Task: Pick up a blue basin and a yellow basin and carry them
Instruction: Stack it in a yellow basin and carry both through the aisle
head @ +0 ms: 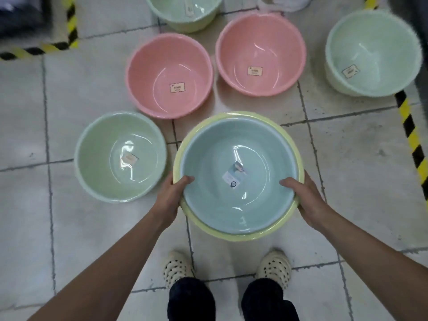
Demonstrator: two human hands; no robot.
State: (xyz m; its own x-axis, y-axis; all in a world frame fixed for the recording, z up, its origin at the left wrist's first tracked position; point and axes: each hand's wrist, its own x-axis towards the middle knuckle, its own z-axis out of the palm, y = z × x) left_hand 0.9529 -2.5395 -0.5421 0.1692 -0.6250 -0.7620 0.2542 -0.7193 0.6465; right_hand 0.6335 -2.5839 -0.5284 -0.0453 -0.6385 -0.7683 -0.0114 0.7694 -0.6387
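A blue basin [215, 158] with a small label inside is nested in a slightly wider yellow basin [234, 236], whose rim shows all around it. Both are held above the tiled floor in front of me. My left hand [172, 196] grips the left rims, thumb hooked inside the blue basin. My right hand [303, 198] grips the right rims the same way, thumb inside.
On the floor stand a green basin [104, 156] at left, two pink basins [169, 75] [260, 52] ahead, and green basins at top [185, 10] and far right [372, 52]. Yellow-black tape [412, 140] marks the floor edges. My feet in pale clogs [178, 267] are below.
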